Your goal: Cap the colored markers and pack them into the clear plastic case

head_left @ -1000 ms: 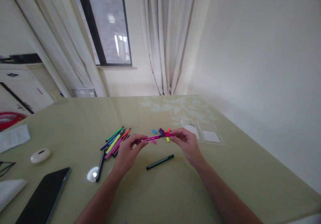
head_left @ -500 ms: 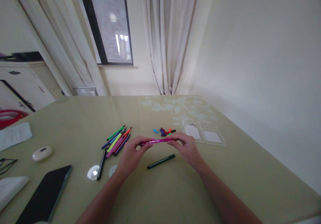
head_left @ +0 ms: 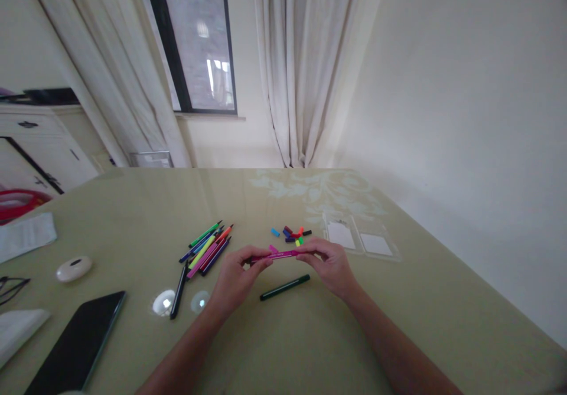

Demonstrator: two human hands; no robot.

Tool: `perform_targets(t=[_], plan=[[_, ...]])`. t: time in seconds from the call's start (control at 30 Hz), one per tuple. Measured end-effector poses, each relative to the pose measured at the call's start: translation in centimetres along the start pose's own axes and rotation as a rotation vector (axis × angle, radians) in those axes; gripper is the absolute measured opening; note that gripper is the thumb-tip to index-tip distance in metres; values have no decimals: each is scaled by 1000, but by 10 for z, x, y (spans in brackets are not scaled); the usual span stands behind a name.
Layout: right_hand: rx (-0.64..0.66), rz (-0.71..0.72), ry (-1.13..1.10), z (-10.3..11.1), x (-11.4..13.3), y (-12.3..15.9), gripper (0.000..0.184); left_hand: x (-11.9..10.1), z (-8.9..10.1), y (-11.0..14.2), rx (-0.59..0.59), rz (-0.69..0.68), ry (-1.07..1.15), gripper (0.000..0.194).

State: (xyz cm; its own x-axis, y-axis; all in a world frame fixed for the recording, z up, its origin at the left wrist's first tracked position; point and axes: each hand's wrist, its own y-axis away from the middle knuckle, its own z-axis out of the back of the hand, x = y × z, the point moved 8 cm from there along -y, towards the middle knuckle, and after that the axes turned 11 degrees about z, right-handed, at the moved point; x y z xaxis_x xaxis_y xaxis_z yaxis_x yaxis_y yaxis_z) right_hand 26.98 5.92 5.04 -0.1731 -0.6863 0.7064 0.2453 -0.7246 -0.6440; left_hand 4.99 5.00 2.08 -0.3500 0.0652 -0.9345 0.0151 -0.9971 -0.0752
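Observation:
Between my two hands a magenta marker pen (head_left: 282, 255) lies level above the table. My left hand (head_left: 239, 274) pinches its left end, and my right hand (head_left: 328, 265) is closed on the right end, where the fingertips hide part of it. Just below lies a dark green marker (head_left: 284, 287) on the tabletop. Beyond my hands sits a small heap of coloured pen caps (head_left: 292, 234). Left of my left hand is a pile of uncapped markers (head_left: 208, 250), with a black marker (head_left: 178, 291) lying apart, nearer me.
A clear plastic case (head_left: 361, 237) lies open at the right. On the left are a dark tablet (head_left: 77, 342), a white oval case (head_left: 74, 269), glasses (head_left: 13, 289) and a white cloth or tissue (head_left: 29, 238). Two clear discs (head_left: 163, 303) rest near the black marker. A wall borders the right side.
Both hands have lowered very slightly with the magenta marker still between them. More of the pink and yellow caps shows behind it. The view has shifted a little.

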Motion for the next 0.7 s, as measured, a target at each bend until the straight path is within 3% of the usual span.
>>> perform_targets(t=[0.2,0.3,0.37,0.43,0.57,0.7], plan=[[94,-127,-8,-6,-17,1,20,-1,-4,-6,129,9,-154,32],[194,-163,33,-10,-22,2,21,1,25,-12,-54,25,-337,40],[254,-184,64,-11,-24,4,20,5,51,-13,-255,82,-592,32],[296,-195,95,-12,-25,5,17,7,67,-10,-366,114,-866,25],[381,-197,162,-16,-23,10,8,17,73,-6,-362,159,-1187,19],[380,-138,265,-19,-23,8,13,25,69,-7,-318,175,-1221,19]])
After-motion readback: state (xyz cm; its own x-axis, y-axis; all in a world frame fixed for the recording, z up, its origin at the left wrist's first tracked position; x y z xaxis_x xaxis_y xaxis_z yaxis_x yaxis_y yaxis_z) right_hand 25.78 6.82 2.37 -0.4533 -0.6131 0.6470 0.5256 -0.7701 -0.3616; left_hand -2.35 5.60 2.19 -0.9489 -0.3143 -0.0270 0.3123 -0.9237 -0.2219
